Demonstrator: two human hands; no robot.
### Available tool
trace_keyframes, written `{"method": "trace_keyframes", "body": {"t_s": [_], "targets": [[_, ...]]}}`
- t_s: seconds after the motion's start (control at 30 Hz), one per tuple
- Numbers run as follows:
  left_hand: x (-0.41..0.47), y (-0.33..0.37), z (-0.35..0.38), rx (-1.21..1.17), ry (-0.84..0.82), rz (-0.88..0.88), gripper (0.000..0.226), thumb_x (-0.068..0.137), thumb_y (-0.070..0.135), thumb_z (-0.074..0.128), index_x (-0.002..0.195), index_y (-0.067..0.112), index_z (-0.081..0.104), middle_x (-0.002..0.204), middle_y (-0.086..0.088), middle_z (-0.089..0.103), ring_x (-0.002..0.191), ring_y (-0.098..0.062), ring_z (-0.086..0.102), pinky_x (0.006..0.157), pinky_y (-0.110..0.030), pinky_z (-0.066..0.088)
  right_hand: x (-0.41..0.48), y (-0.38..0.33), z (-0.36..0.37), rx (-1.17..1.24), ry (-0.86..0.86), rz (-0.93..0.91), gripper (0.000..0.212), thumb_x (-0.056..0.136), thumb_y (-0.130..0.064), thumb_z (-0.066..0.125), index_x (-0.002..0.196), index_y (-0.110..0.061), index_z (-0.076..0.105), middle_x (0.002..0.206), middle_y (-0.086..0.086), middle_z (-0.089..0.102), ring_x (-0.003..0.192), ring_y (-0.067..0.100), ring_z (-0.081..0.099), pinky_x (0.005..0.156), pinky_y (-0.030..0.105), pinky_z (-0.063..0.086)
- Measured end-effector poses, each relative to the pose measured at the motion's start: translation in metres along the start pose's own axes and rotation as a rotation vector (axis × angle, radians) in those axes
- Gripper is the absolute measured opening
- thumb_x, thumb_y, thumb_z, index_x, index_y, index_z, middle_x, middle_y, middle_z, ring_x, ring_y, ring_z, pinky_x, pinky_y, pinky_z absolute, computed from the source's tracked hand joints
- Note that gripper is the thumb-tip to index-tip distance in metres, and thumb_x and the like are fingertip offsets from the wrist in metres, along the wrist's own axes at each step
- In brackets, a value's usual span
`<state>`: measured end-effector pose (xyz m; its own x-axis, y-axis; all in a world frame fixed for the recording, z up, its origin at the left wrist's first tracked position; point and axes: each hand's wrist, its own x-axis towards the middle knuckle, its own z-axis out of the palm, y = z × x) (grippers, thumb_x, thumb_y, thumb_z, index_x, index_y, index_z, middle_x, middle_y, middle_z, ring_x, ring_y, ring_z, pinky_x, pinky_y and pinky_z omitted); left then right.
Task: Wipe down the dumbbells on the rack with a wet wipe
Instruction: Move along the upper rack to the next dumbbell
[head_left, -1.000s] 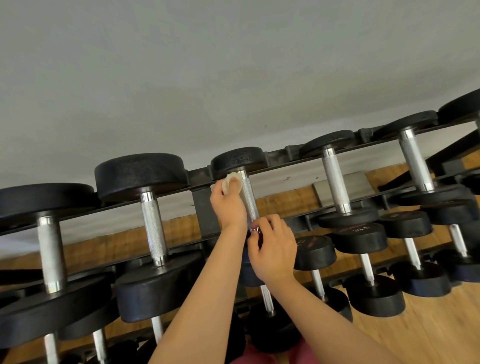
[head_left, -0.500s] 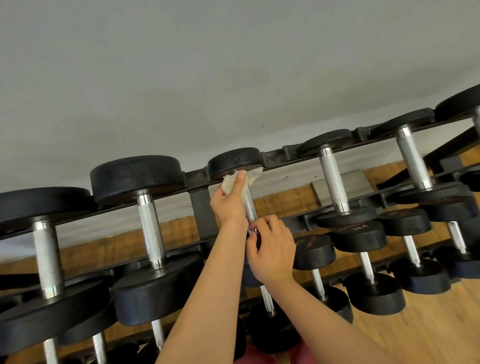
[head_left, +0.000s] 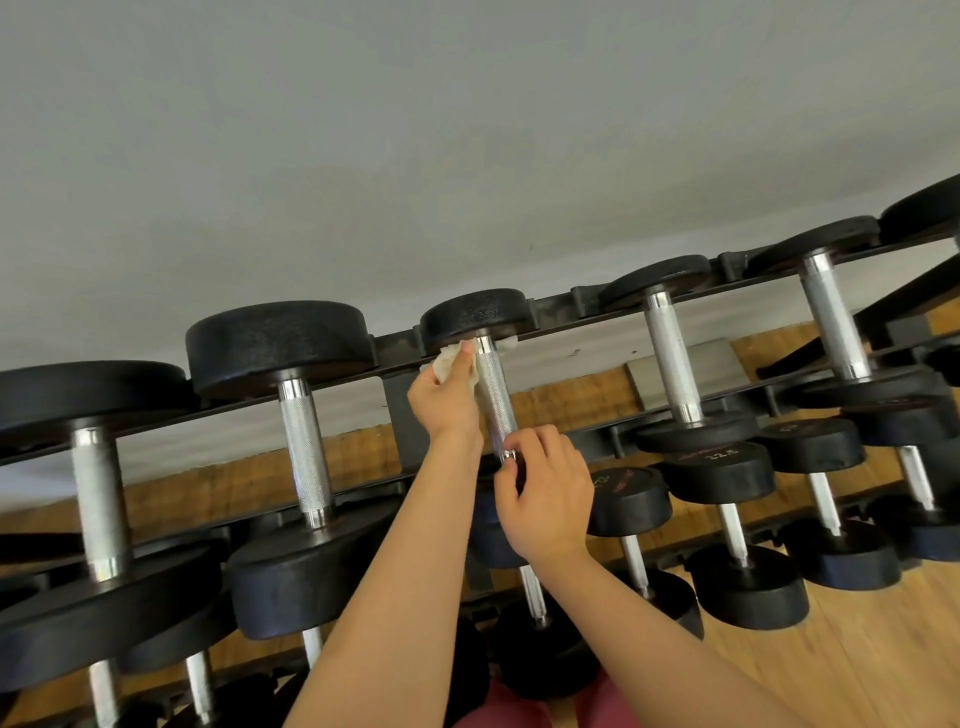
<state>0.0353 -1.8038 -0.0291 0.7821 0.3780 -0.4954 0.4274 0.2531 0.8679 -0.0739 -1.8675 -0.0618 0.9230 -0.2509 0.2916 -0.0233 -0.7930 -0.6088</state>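
A black dumbbell with a knurled steel handle (head_left: 496, 400) lies on the top tier of the rack (head_left: 566, 304). My left hand (head_left: 447, 400) holds a white wet wipe (head_left: 448, 364) bunched against the far end of that handle, right under the far weight head (head_left: 475, 314). A corner of the wipe shows on the handle's other side. My right hand (head_left: 545, 493) grips the near head of the same dumbbell, covering most of it.
More black dumbbells (head_left: 306, 441) fill the top tier to the left and right (head_left: 675, 358). Lower tiers hold smaller ones, one marked 22.5 (head_left: 719, 470). A grey wall rises behind, and wooden floor (head_left: 857, 649) shows at the lower right.
The wipe has shifted from the handle's front to its left side and up under the far head. My right hand keeps its hold on the near head.
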Motion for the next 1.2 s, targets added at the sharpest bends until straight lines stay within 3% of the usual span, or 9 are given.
{"method": "trace_keyframes", "body": {"t_s": [0.07, 0.17, 0.27, 0.57, 0.73, 0.93, 1.0, 1.1, 1.2], "targets": [[0.003, 0.001, -0.003, 0.006, -0.024, -0.018, 0.016, 0.086, 0.027, 0.073, 0.092, 0.013, 0.069, 0.086, 0.003, 0.068, 0.082, -0.010, 0.063, 0.078, -0.028, 0.054, 0.000, 0.000, 0.000, -0.002, -0.008, 0.005, 0.021, 0.084, -0.025, 0.046, 0.090, -0.017, 0.064, 0.088, -0.001, 0.058, 0.075, 0.014, 0.054, 0.064, 0.023, 0.040], [-0.001, 0.002, 0.000, 0.021, -0.115, -0.062, 0.016, 0.083, 0.030, 0.076, 0.086, 0.018, 0.066, 0.089, 0.002, 0.067, 0.083, -0.010, 0.062, 0.067, -0.021, 0.048, 0.000, -0.001, 0.000, -0.004, -0.010, 0.008, 0.021, 0.084, -0.025, 0.046, 0.090, -0.016, 0.064, 0.087, -0.001, 0.059, 0.075, 0.014, 0.054, 0.063, 0.024, 0.041], [-0.005, -0.001, 0.001, -0.051, -0.044, -0.047, 0.014, 0.084, 0.028, 0.075, 0.083, 0.017, 0.067, 0.083, 0.003, 0.067, 0.080, -0.011, 0.063, 0.064, -0.020, 0.047, 0.000, -0.001, 0.000, -0.002, -0.010, 0.007, 0.020, 0.084, -0.025, 0.046, 0.090, -0.017, 0.064, 0.086, -0.001, 0.058, 0.074, 0.014, 0.054, 0.061, 0.028, 0.046], [-0.006, 0.004, 0.007, -0.009, -0.067, -0.063, 0.015, 0.080, 0.029, 0.080, 0.081, 0.019, 0.068, 0.086, 0.002, 0.069, 0.083, -0.013, 0.065, 0.069, -0.023, 0.050, 0.001, 0.000, -0.001, -0.001, -0.006, -0.004, 0.019, 0.085, -0.024, 0.046, 0.089, -0.015, 0.063, 0.084, 0.000, 0.058, 0.073, 0.015, 0.053, 0.060, 0.028, 0.045], [-0.006, -0.002, -0.001, -0.021, 0.020, 0.011, 0.014, 0.088, 0.021, 0.072, 0.097, 0.012, 0.070, 0.090, 0.002, 0.069, 0.086, -0.009, 0.064, 0.081, -0.029, 0.055, 0.001, 0.000, -0.001, 0.006, -0.010, 0.000, 0.018, 0.084, -0.024, 0.046, 0.089, -0.016, 0.062, 0.084, -0.001, 0.058, 0.073, 0.014, 0.053, 0.060, 0.028, 0.046], [-0.022, -0.006, -0.008, 0.055, -0.078, 0.197, 0.008, 0.089, 0.026, 0.070, 0.087, 0.018, 0.067, 0.083, 0.005, 0.065, 0.075, 0.001, 0.061, 0.065, -0.013, 0.047, 0.000, 0.000, -0.002, -0.005, -0.025, 0.003, 0.020, 0.085, -0.026, 0.044, 0.089, -0.016, 0.062, 0.084, -0.002, 0.058, 0.074, 0.015, 0.054, 0.062, 0.029, 0.047], [-0.026, -0.012, -0.011, 0.002, -0.083, 0.189, 0.026, 0.095, 0.031, 0.060, 0.073, 0.017, 0.062, 0.070, 0.005, 0.057, 0.061, 0.003, 0.054, 0.058, -0.012, 0.044, 0.001, 0.000, -0.001, -0.014, -0.029, 0.005, 0.021, 0.085, -0.026, 0.044, 0.088, -0.016, 0.062, 0.083, -0.002, 0.058, 0.073, 0.015, 0.054, 0.062, 0.030, 0.047], [-0.028, -0.016, -0.013, -0.015, -0.092, 0.176, 0.033, 0.099, 0.035, 0.052, 0.075, 0.015, 0.063, 0.076, 0.000, 0.056, 0.073, -0.005, 0.054, 0.065, -0.019, 0.045, 0.001, 0.000, -0.001, -0.016, -0.024, 0.001, 0.020, 0.085, -0.025, 0.044, 0.088, -0.016, 0.062, 0.082, -0.002, 0.058, 0.073, 0.015, 0.053, 0.062, 0.029, 0.046], [-0.028, -0.014, -0.012, -0.040, -0.065, 0.120, 0.031, 0.103, 0.034, 0.041, 0.096, 0.011, 0.061, 0.088, -0.001, 0.054, 0.086, -0.011, 0.052, 0.072, -0.022, 0.042, 0.001, 0.001, -0.001, -0.014, -0.017, -0.006, 0.019, 0.084, -0.025, 0.045, 0.087, -0.015, 0.062, 0.081, -0.001, 0.058, 0.073, 0.016, 0.053, 0.062, 0.028, 0.045]]}}
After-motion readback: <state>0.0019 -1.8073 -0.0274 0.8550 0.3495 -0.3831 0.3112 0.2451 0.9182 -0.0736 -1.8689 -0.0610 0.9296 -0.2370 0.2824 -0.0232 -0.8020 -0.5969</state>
